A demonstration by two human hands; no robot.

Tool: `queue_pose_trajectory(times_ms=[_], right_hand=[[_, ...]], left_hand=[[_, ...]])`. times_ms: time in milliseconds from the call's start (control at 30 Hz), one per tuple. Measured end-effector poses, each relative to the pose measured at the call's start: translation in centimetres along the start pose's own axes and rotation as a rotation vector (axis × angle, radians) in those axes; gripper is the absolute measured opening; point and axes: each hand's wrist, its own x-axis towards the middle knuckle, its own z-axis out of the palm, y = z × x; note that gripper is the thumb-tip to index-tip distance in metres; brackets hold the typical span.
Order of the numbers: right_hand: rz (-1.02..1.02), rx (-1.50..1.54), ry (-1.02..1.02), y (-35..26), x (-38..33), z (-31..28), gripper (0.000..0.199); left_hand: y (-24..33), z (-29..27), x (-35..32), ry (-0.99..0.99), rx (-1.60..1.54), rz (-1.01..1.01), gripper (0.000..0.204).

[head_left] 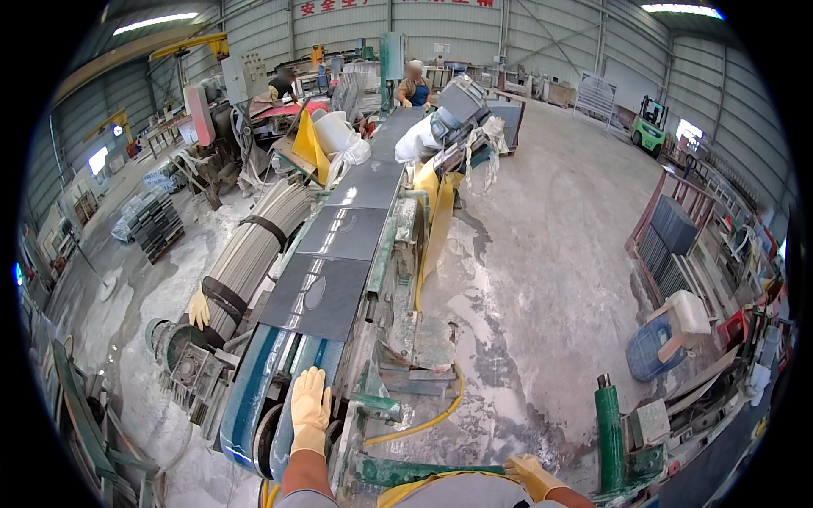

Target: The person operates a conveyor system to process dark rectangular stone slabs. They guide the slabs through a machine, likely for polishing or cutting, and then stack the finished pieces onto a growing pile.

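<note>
My left hand (311, 408), in a cream rubber glove, lies flat with fingers stretched over the near end of a blue belt conveyor (246, 394). Just ahead of its fingertips is the near edge of a dark grey stone slab (309, 296), with a wet, shiny patch on top. Further dark slabs (343, 231) follow it in a line along the conveyor. At the lower edge, my right hand (532, 476), also gloved, is beside my body near a green metal bar (432, 470). Its fingers are loosely bent, and nothing shows in them.
A loose glove (199, 309) hangs by a ribbed roller (254, 245) on the left. A co-worker (414, 85) stands at the conveyor's far end, beyond a tilted motor (457, 106). A yellow hose (457, 394), green post (609, 436) and blue drum (655, 349) are at right.
</note>
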Motion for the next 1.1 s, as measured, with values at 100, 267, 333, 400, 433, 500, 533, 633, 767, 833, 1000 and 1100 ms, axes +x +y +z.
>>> queue_pose_trajectory(times_ms=[100, 267, 333, 400, 433, 500, 533, 633, 767, 833, 1000, 1100], right_hand=[[-0.013, 0.029, -0.048, 0.0, -0.5, -0.3, 0.039], [0.001, -0.012, -0.011, -0.9, -2.2, 0.8, 0.041], [0.018, 0.000, -0.030, -0.9, -2.3, 0.8, 0.042], [0.039, 0.010, -0.053, -0.8, -1.9, 0.6, 0.043], [0.030, -0.007, -0.041, -0.7, -1.9, 0.7, 0.044], [0.011, -0.041, -0.018, -0.5, -2.1, 0.9, 0.045], [0.025, -0.031, -0.023, -0.4, -1.9, 0.9, 0.045], [0.042, -0.028, -0.030, -0.1, -1.5, 0.8, 0.046], [0.035, -0.050, -0.041, 0.3, -1.1, 0.8, 0.047], [0.052, -0.041, -0.053, 0.2, -1.1, 0.7, 0.047], [0.032, -0.098, -0.060, 0.2, -0.7, 0.6, 0.048], [0.038, -0.088, -0.059, -0.2, -1.2, 0.7, 0.048]], left_hand=[[0.3, -0.2, -0.1, 0.004, -0.005, 0.006, 0.044], [0.5, -0.6, -0.3, -0.007, -0.001, 0.004, 0.043], [0.4, -0.6, -0.4, -0.007, -0.004, 0.007, 0.043], [0.5, -0.7, -0.5, -0.005, -0.017, 0.006, 0.043], [0.5, -0.8, -0.5, -0.001, -0.026, 0.003, 0.043], [0.6, -0.9, -0.6, 0.000, -0.033, -0.004, 0.044], [0.6, -0.9, -0.7, -0.003, -0.033, -0.006, 0.044], [0.5, -0.8, -1.1, 0.000, -0.030, -0.010, 0.044], [0.4, -0.8, -1.4, 0.008, -0.035, -0.012, 0.044], [0.5, -1.0, -1.5, 0.008, -0.037, -0.010, 0.044], [0.9, -1.7, -1.5, -0.004, -0.044, -0.019, 0.045], [1.0, -1.9, -1.7, 0.004, -0.047, -0.015, 0.044]])
